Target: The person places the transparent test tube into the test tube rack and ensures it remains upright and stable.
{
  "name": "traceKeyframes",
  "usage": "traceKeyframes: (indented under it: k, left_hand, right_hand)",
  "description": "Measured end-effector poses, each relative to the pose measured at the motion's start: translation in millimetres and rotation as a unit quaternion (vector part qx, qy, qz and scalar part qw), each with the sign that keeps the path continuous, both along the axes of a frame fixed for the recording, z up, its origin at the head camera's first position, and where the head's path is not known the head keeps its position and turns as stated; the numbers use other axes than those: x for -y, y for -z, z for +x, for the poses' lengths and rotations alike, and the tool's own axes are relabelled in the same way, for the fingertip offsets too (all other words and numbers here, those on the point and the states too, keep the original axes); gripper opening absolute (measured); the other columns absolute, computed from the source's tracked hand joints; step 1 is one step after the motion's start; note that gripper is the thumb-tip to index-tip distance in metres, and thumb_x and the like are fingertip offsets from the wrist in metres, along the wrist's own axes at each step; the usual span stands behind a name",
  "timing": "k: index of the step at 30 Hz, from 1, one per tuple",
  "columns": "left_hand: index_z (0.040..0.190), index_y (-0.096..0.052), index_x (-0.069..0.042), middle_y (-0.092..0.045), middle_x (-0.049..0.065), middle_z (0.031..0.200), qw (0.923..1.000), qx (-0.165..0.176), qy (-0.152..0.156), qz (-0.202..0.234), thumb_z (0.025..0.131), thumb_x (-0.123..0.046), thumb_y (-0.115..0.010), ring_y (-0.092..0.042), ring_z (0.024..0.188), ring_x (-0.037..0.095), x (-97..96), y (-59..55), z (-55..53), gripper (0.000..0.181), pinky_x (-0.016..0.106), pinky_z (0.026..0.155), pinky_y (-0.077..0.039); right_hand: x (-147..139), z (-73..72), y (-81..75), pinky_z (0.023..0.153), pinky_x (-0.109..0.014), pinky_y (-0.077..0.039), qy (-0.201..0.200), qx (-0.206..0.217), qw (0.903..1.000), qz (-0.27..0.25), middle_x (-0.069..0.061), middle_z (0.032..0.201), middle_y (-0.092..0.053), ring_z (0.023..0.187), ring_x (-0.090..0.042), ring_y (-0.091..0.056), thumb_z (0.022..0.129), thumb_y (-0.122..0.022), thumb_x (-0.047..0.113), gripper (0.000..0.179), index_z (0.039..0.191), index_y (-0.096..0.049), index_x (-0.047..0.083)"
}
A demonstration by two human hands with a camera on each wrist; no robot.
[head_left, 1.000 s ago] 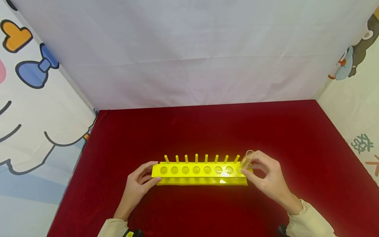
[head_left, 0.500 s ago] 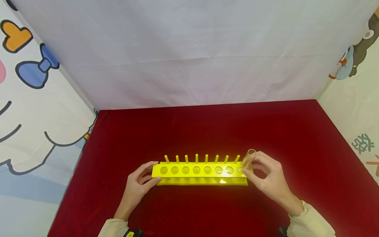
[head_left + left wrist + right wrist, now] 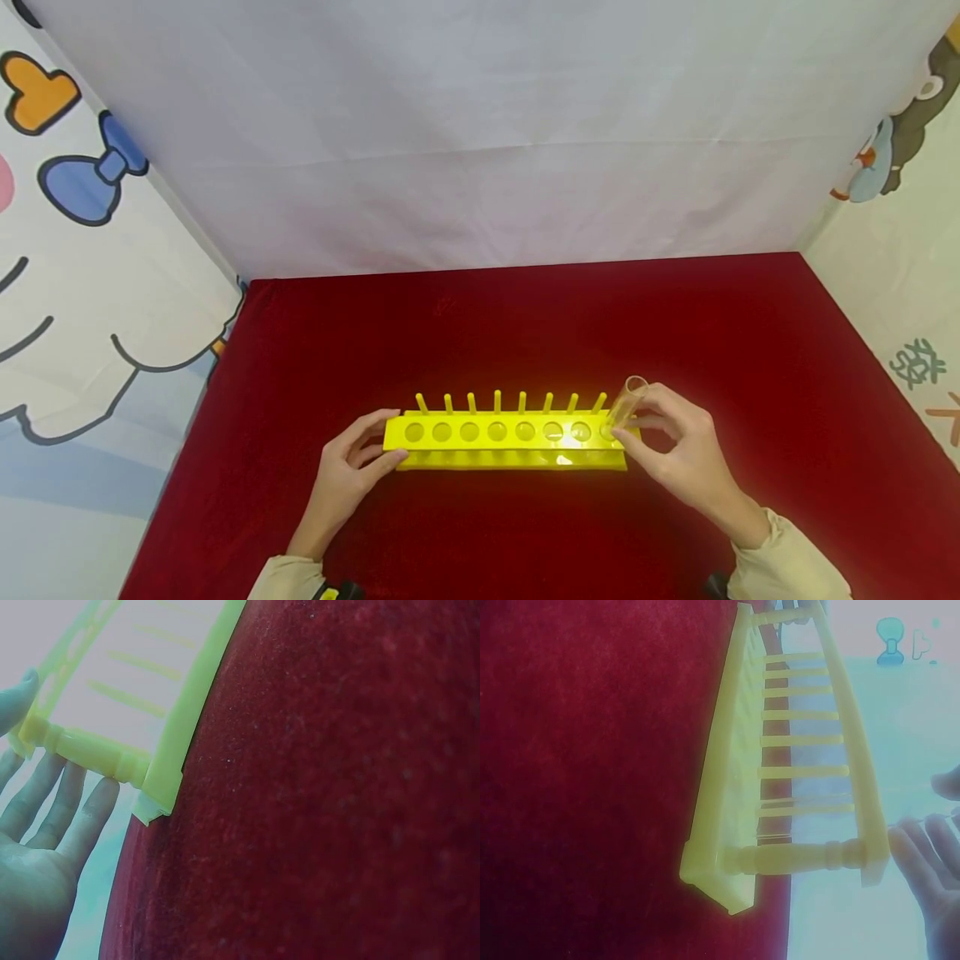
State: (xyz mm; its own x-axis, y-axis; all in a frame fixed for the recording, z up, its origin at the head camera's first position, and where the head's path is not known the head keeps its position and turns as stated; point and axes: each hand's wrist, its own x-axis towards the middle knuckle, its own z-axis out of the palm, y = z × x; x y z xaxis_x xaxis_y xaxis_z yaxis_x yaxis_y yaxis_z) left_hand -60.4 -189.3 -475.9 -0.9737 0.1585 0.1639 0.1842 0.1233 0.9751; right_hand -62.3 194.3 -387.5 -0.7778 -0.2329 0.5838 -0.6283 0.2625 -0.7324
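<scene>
A yellow test tube rack (image 3: 512,431) stands on the red cloth, with a row of round holes in its top and a row of pegs along the back. At its left end my left hand (image 3: 352,467) grips it, thumb in front; in the left wrist view the fingers (image 3: 94,817) lie against the end post. My right hand (image 3: 678,450) pinches a clear test tube (image 3: 626,403) at the rightmost hole, its open top leaning right. The tube's lower part shows faintly through the rack in the right wrist view, where my right hand (image 3: 934,859) is partly out of frame.
Red cloth (image 3: 495,333) covers the table around the rack. A white sheet (image 3: 480,150) hangs behind it. Printed cartoon panels stand on the left (image 3: 112,275) and on the right (image 3: 900,275).
Both hands and the rack have kept their places. The test tube's top sits very slightly higher than a second ago.
</scene>
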Motion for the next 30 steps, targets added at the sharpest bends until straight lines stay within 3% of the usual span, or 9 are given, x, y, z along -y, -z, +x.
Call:
traceKeyframes:
  k: [8, 13, 17, 20, 22, 30]
  left_hand:
    - [0.129, -0.052, 0.000, -0.056, 0.016, 0.122, 0.9991, -0.030, 0.007, -0.028, 0.085, -0.004, -0.070, -0.058, 0.103, 0.021, 3.1, -7.3, -3.7, 0.047, 0.029, 0.081, -0.054]
    - [0.126, -0.057, -0.006, -0.056, 0.019, 0.122, 0.9973, -0.052, -0.001, -0.052, 0.088, -0.003, -0.065, -0.057, 0.104, 0.018, 4.7, -13.9, -5.9, 0.039, 0.025, 0.083, -0.052]
    - [0.123, -0.057, -0.003, -0.057, 0.015, 0.120, 0.9951, -0.075, -0.006, -0.065, 0.087, 0.003, -0.064, -0.057, 0.107, 0.021, 1.2, -27.4, -4.9, 0.037, 0.027, 0.085, -0.052]
    - [0.124, -0.057, -0.002, -0.058, 0.011, 0.121, 0.9907, -0.099, -0.027, -0.090, 0.085, 0.005, -0.065, -0.055, 0.110, 0.022, 2.8, -31.2, -6.2, 0.040, 0.029, 0.089, -0.050]
    - [0.126, -0.057, -0.005, -0.057, 0.008, 0.123, 0.9860, -0.118, -0.045, -0.108, 0.084, 0.005, -0.067, -0.053, 0.113, 0.019, 7.0, -26.9, -9.2, 0.044, 0.029, 0.092, -0.048]
    - [0.135, -0.052, -0.015, -0.051, 0.005, 0.136, 0.9616, -0.172, -0.106, -0.185, 0.080, -0.001, -0.072, -0.046, 0.123, 0.013, 16.6, -35.0, -13.5, 0.059, 0.019, 0.100, -0.038]
  right_hand:
    - [-0.6, -1.1, -4.3, 0.072, -0.024, -0.055, -0.008, 0.020, 0.9998, 0.001, -0.008, 0.089, -0.061, 0.086, -0.011, -0.059, 0.058, -0.072, -0.029, 0.044, 0.093, -0.060, -0.005]
    - [-5.7, -2.8, -9.8, 0.074, -0.025, -0.055, -0.012, 0.013, 0.9998, 0.000, -0.011, 0.095, -0.061, 0.089, -0.010, -0.060, 0.057, -0.072, -0.030, 0.048, 0.097, -0.061, -0.006]
    - [-13.3, -3.5, -17.7, 0.078, -0.025, -0.054, -0.012, 0.005, 0.9997, 0.019, -0.013, 0.100, -0.062, 0.093, -0.012, -0.059, 0.058, -0.070, -0.030, 0.051, 0.103, -0.061, -0.008]
    - [-21.0, -4.0, -24.4, 0.080, -0.023, -0.053, -0.001, -0.001, 0.9992, 0.039, -0.016, 0.103, -0.061, 0.096, -0.013, -0.059, 0.059, -0.069, -0.030, 0.054, 0.108, -0.061, -0.008]
    - [-25.9, -4.4, -29.4, 0.082, -0.021, -0.051, 0.012, -0.006, 0.9985, 0.054, -0.019, 0.104, -0.061, 0.098, -0.014, -0.059, 0.060, -0.069, -0.029, 0.055, 0.110, -0.060, -0.009]
    - [-38.8, -5.2, -38.5, 0.089, -0.016, -0.046, 0.054, -0.033, 0.9929, 0.100, -0.024, 0.108, -0.060, 0.105, -0.013, -0.057, 0.058, -0.071, -0.026, 0.059, 0.114, -0.060, -0.010]
